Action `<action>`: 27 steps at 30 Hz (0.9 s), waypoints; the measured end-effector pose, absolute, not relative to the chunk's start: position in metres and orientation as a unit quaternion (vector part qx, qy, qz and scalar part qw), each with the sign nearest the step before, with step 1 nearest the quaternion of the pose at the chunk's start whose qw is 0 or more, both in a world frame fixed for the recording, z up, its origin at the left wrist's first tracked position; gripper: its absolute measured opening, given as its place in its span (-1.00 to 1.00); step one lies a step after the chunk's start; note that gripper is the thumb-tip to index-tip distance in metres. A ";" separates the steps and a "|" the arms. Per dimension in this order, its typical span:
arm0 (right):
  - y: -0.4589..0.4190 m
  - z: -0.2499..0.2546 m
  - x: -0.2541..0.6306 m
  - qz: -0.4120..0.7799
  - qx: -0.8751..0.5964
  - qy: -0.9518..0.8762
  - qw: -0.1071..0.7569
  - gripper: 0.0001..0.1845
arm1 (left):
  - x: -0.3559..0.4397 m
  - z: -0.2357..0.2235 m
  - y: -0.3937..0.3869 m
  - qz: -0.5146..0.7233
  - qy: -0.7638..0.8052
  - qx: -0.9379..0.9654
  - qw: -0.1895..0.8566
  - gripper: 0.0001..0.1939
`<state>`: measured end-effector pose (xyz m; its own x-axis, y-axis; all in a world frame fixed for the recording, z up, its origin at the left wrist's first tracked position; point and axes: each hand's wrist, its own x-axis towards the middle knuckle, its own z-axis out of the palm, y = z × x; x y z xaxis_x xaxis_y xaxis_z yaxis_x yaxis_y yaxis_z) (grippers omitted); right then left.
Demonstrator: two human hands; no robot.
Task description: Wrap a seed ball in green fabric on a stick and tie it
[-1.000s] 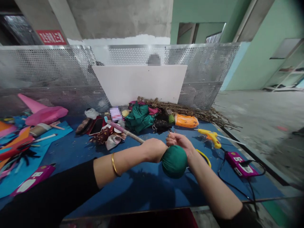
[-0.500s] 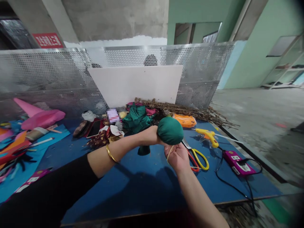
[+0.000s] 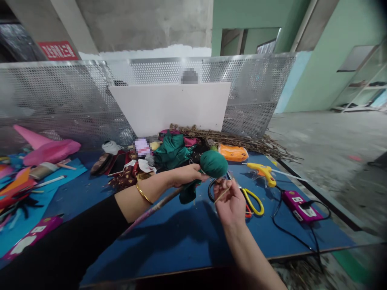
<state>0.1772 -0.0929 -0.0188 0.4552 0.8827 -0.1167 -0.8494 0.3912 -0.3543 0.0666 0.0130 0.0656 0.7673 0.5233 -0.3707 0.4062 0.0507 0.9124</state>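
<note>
My left hand (image 3: 187, 175) is closed around the neck of a ball wrapped in green cloth (image 3: 214, 164), just under the ball. Loose green cloth hangs below those fingers, and a stick (image 3: 161, 203) slants from there down to the left. To the right of the ball, my right hand (image 3: 230, 201) pinches a thin pale strand (image 3: 223, 195). Whether the strand runs round the cloth neck I cannot tell. Behind my right hand lie scissors with a yellow handle loop (image 3: 255, 202) and a red one, partly hidden. A black loop (image 3: 211, 190) shows beside it.
A yellow glue gun (image 3: 262, 172) and purple power strip (image 3: 302, 207) with a black cord lie right. Behind are crumpled green cloth (image 3: 173, 150), an orange packet (image 3: 232, 153), dry stems (image 3: 256, 141) and a white board (image 3: 175, 106). Pink felt (image 3: 51, 151) and coloured scraps lie left.
The green ball has tipped and moved slightly left, so its stick and hanging cloth now show. My right hand has come away from beneath the ball, drawing the strand to the right.
</note>
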 end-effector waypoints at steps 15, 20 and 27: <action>-0.107 0.016 0.169 0.398 -0.254 -0.399 0.786 -0.72 | 0.072 0.041 0.006 -0.008 0.307 0.876 0.372 -0.85; -0.112 0.035 0.183 0.516 -0.296 -0.310 0.742 -0.68 | 0.068 0.038 -0.004 -0.005 0.332 0.915 0.227 -0.67; -0.128 0.037 0.181 0.499 -0.361 -0.285 0.735 -0.66 | 0.068 0.036 -0.018 -0.042 0.334 0.933 0.124 -0.58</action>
<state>0.1806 -0.1282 0.0371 0.3401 0.9385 0.0589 -0.5262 0.2418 -0.8153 0.0680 -0.0178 0.0358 0.7730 0.6134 -0.1617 0.6344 -0.7458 0.2034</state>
